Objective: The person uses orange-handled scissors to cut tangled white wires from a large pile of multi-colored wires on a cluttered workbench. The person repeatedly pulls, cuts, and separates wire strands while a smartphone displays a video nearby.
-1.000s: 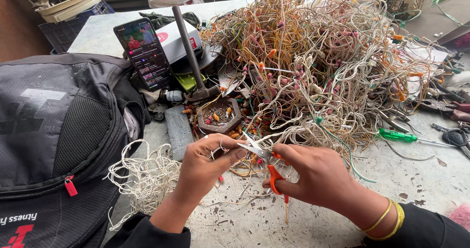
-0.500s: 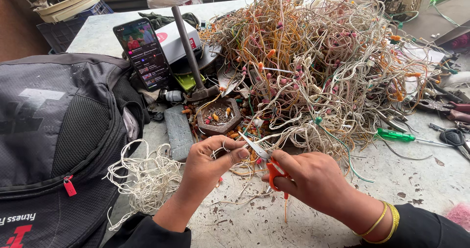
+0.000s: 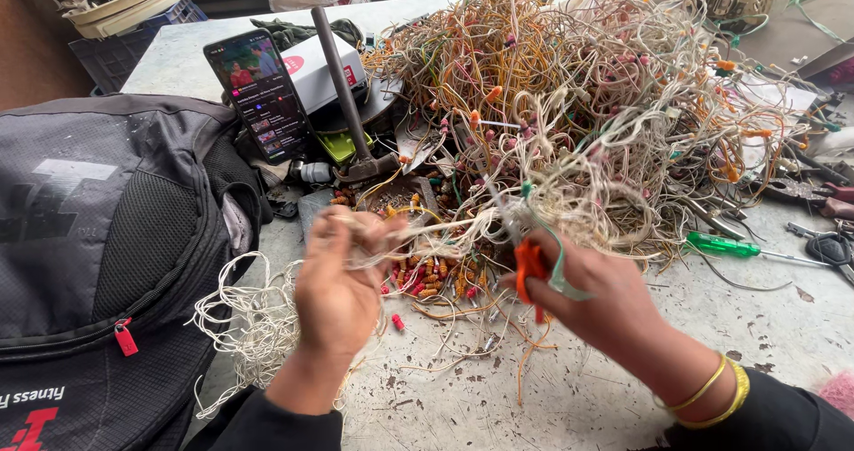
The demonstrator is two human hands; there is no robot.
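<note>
We see the left hand (image 3: 342,282) raised above the table (image 3: 623,389), its fingers curled tight around a bunch of pale wires (image 3: 418,233) that runs rightward, drawn fairly taut, toward the right hand (image 3: 596,295). The right hand is closed on an orange-handled cutter (image 3: 531,269); the handles sit in the fist and the blades, blurred, point up toward the large tangled heap of wires (image 3: 587,104) behind. A pale green strand loops over the right knuckles. Compared with the frames a half second and a second earlier, both hands have lifted and drawn apart: before, they met low and close together over the table with the cutter tip at the left fingertips, whereas now the wire bunch spans the gap between them. The view has also come closer to the hands. Beneath the hands lies a shallow tray (image 3: 427,273) of small orange and red connector pieces, with one red piece loose on the table just beside it. A loose coil of white wire (image 3: 249,326) lies left of the left wrist, touching a black backpack (image 3: 98,264). A phone (image 3: 258,95) leans against a white box, a hammer (image 3: 342,95) stands beside it, and a green-handled screwdriver (image 3: 725,246) lies to the right, apart from the right hand.
</note>
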